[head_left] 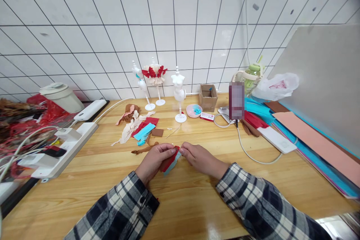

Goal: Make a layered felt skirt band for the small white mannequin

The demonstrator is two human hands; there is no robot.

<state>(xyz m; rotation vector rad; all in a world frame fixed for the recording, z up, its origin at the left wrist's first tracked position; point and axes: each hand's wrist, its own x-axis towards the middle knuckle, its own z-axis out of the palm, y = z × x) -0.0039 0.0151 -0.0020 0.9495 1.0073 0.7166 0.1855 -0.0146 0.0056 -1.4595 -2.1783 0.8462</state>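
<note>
Between both hands, just above the wooden table [118,187], is a small layered piece of red and light blue crepe paper [172,162]. My left hand [157,159] pinches its left side between thumb and fingers. My right hand [198,157] is closed at its upper right corner, fingertips pressed together on the edge. Just beyond my left hand lies a brown twisted strip [143,150]. Further back are blue paper strips [145,132], red paper [147,123], cream scraps [132,127] and a small brown square [157,132].
Behind stand a bare white mannequin [179,86], one with red bows [155,73] and another with blue trim [140,78]. A pink bowl [194,111], cardboard box [208,97] and phone [236,101] stand to the right. A power strip [73,152] lies left; coloured paper sheets [320,135] lie right.
</note>
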